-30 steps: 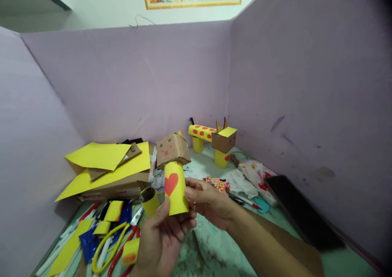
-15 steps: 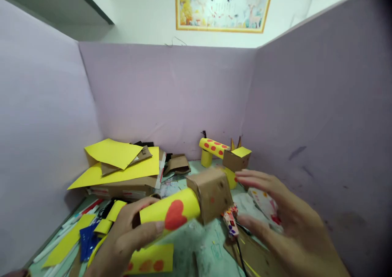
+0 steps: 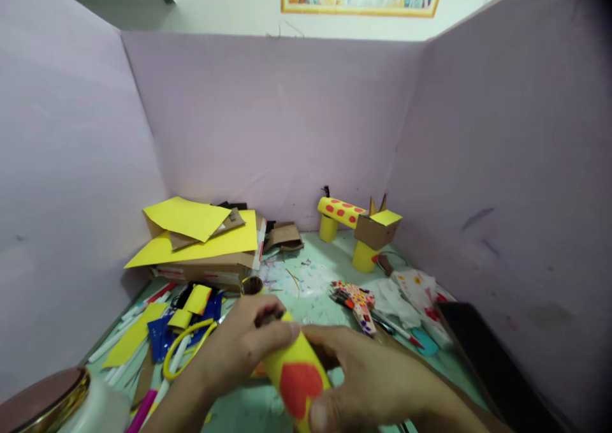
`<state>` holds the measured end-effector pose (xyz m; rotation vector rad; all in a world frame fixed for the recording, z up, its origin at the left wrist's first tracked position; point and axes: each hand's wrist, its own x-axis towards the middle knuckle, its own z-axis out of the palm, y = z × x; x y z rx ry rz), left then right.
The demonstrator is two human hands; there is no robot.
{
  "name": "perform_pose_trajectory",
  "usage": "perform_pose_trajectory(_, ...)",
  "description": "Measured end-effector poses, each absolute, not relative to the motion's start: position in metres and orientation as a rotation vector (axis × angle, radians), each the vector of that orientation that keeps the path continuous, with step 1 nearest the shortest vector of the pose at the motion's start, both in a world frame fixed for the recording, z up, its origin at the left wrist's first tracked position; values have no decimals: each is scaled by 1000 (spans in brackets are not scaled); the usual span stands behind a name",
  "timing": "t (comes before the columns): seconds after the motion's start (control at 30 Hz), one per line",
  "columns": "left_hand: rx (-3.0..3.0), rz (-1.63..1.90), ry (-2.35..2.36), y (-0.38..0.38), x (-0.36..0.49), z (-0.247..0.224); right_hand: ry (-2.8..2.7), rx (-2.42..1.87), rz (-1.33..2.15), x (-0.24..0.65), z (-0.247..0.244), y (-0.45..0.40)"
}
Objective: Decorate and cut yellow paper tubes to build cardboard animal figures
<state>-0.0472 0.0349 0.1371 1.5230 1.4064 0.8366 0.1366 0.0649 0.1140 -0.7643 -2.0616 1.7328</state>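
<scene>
A yellow tube with a red heart painted on it lies between both hands, tilted with its lower end towards me. My left hand grips its upper end, thumb on top. Lower down, my right hand is closed around the other side, its thumb near the heart. The cardboard box-shaped head seen on the tube earlier is out of sight. Just beyond the hands rests a flower-patterned glue gun. Another short tube stands behind my left hand.
A yellow spotted animal figure with a cardboard head stands back right. Yellow sheets lie on a cardboard box at left. Yellow-handled scissors, a jar and a dark slab are near. Purple panels enclose the table.
The tube has come down and towards me, swinging so its cardboard head end is no longer visible. My right hand, open and apart before, now grips the tube. The view has tilted downward.
</scene>
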Motion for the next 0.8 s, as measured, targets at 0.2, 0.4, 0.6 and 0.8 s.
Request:
perform_pose_trajectory(0.2, 1330, 1149, 1302, 43, -46, 124, -1769, -911, 1719, 164, 125, 75)
perform_pose_trajectory(0.4, 1701, 856, 1530, 48, -17, 106, -1050, -898, 1100, 248, 164, 61)
perform_pose_trajectory(0.6, 1842, 681, 1813, 52, -26, 104, -940, -1121, 811, 273, 167, 71)
perform_pose_trajectory(0.8, 1679, 733, 2311, 34, -79, 142, -1012, -1092, 1026, 255, 168, 77)
